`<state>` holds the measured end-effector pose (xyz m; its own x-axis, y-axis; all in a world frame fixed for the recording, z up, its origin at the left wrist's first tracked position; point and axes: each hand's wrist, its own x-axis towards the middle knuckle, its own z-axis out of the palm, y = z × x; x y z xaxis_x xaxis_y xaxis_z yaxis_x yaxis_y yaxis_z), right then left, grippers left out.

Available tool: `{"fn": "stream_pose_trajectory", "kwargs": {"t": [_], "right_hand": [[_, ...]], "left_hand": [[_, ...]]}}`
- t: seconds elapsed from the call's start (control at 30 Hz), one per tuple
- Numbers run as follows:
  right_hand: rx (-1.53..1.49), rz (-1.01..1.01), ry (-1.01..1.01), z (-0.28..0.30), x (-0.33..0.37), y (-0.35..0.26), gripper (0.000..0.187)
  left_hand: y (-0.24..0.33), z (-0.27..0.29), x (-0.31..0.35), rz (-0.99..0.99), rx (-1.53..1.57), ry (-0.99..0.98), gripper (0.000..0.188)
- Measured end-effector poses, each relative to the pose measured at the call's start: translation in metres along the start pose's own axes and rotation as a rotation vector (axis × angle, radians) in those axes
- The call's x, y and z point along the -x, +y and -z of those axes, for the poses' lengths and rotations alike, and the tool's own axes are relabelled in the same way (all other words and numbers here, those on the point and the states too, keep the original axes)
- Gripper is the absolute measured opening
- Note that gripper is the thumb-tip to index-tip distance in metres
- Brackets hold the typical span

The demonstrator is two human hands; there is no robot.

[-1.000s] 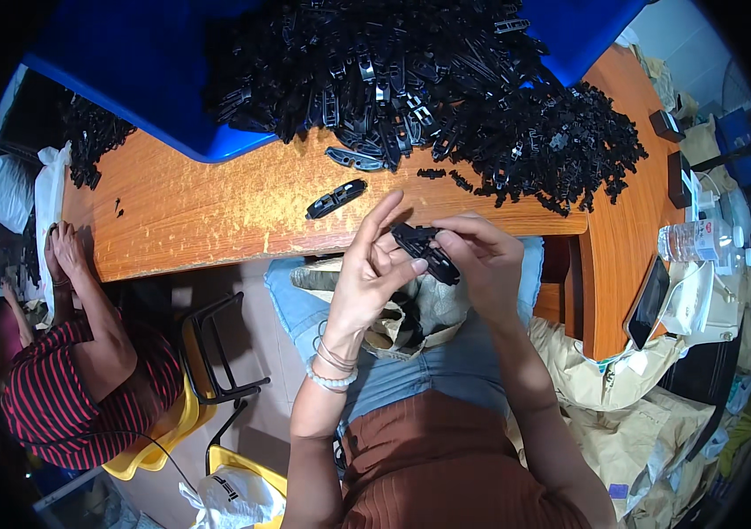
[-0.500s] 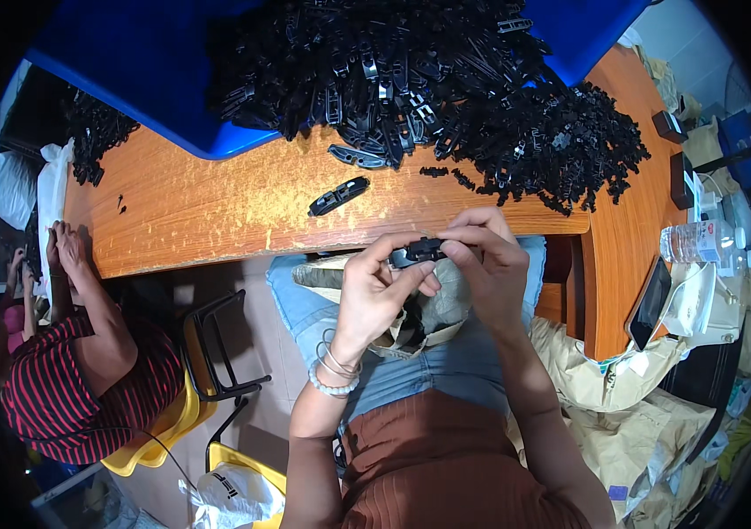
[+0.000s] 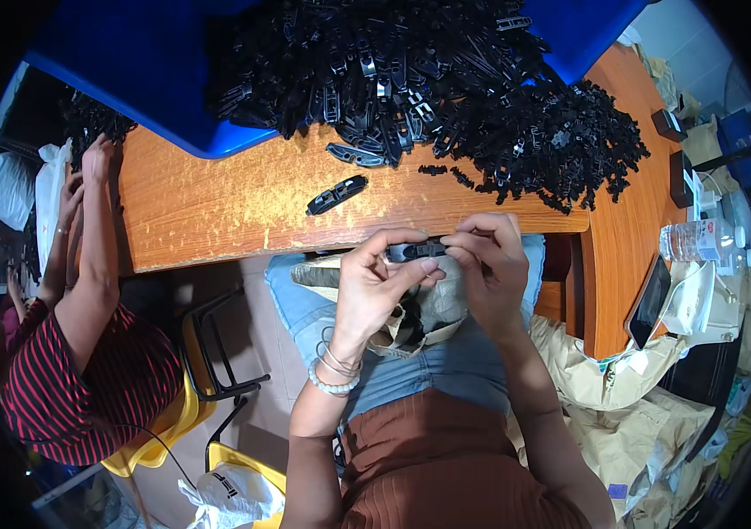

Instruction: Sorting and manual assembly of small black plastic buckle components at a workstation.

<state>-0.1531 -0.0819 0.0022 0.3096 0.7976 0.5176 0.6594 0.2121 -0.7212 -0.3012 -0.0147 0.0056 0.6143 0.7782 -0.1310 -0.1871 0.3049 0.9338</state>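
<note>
Above my lap, just off the table's front edge, my left hand (image 3: 366,280) pinches a long black plastic part (image 3: 416,252) between thumb and fingers. The part lies sideways, with a slotted middle and a smooth rounded left end. At its right end, my right hand (image 3: 492,269) has thumb and fingertips closed on it. Whether a smaller piece is between those fingertips is hidden. A similar black part with clips (image 3: 337,195) rests on the table beyond my hands. Another long black part (image 3: 357,155) lies at the edge of the large pile of black plastic parts (image 3: 384,79).
A blue bin (image 3: 155,97) holds much of the pile. Small black pieces (image 3: 552,150) spread right across the wooden table (image 3: 216,203). A phone (image 3: 649,300) and water bottle (image 3: 693,242) are at the right. An open bag (image 3: 428,331) sits on my lap. A co-worker (image 3: 93,379) sits left.
The black part in my left hand has turned slightly and shows more of its slotted face. My right fingers have shifted a little right. The co-worker's hands have moved up toward their pile.
</note>
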Motion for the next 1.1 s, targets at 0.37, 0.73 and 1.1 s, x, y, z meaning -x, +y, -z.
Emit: {"fn": "stream_pose_trajectory", "kwargs": {"t": [0.37,0.73,1.1], "right_hand": [[-0.474,-0.422,-0.241,-0.001,0.014,0.017,0.025],[-0.23,-0.088,-0.34,0.001,0.008,0.043,0.013],[0.179,0.263,-0.026,-0.036,-0.056,0.052,0.016]], "left_hand": [[0.001,0.005,-0.003,-0.033,-0.136,0.002,0.013],[0.015,0.053,-0.035,-0.651,-1.307,0.499,0.019],[-0.003,0.047,-0.033,-0.266,-0.864,0.366,0.015]]}}
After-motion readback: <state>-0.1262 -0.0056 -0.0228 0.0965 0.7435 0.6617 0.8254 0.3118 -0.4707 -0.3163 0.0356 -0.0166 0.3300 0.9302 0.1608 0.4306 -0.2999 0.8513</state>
